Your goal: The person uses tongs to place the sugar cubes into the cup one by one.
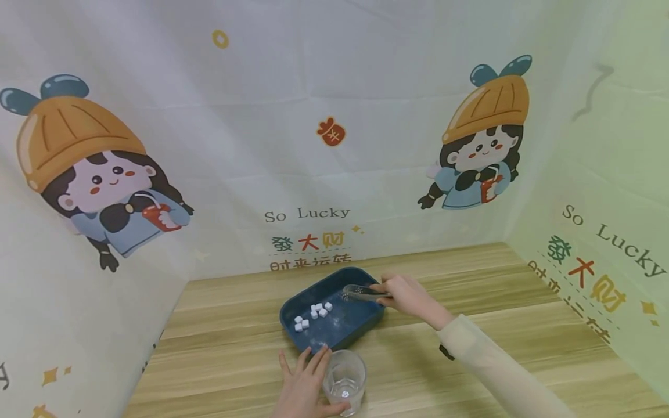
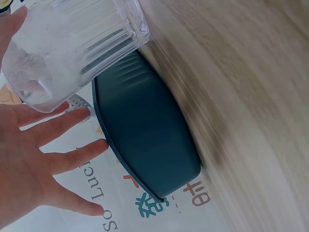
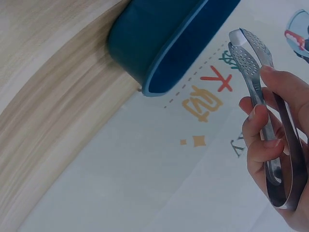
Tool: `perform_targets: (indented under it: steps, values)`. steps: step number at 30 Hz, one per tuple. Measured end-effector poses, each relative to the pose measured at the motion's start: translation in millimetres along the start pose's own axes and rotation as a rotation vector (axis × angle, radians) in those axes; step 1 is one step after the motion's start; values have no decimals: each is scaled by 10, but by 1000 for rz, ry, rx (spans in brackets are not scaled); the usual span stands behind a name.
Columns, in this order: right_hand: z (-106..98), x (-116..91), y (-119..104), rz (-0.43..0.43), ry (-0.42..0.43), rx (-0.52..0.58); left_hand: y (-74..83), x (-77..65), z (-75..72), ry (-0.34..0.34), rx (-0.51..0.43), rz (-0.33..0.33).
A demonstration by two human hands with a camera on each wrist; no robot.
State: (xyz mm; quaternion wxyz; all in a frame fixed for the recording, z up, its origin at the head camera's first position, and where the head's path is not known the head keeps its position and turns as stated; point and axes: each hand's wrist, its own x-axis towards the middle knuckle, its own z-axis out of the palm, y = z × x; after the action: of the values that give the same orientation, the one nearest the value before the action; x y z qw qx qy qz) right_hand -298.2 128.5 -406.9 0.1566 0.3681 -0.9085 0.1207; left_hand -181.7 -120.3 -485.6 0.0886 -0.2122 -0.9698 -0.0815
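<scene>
In the head view, my right hand [image 1: 410, 299] grips metal tongs [image 1: 362, 294] over the right end of a dark blue tray [image 1: 349, 325]. A white cube [image 3: 237, 37] sits between the perforated tong tips in the right wrist view. Several more white cubes [image 1: 320, 310] lie in two groups inside the tray, towards its left. My left hand [image 1: 305, 382] has its fingers straight and spread, some fingertips at the tray's near rim. Between its thumb and index finger stands a clear ribbed glass [image 2: 63, 48]; whether they press on it, I cannot tell.
A light wood-grain table [image 1: 225, 342] carries the tray and the glass, which stands just in front of the tray's near side. Printed white cloth [image 1: 387, 174] hangs behind the table and along both sides, close beyond the tray's far edge.
</scene>
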Motion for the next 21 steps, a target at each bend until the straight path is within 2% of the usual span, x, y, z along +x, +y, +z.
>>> perform_targets:
  steps: [8, 21]
  values:
    - [-122, -61, -29, 9, -15, 21, -7, -6, -4, 2, -3, 3]
    - [-285, -164, -41, -27, 56, -26, -13, -7, 11, 24, -5, 9]
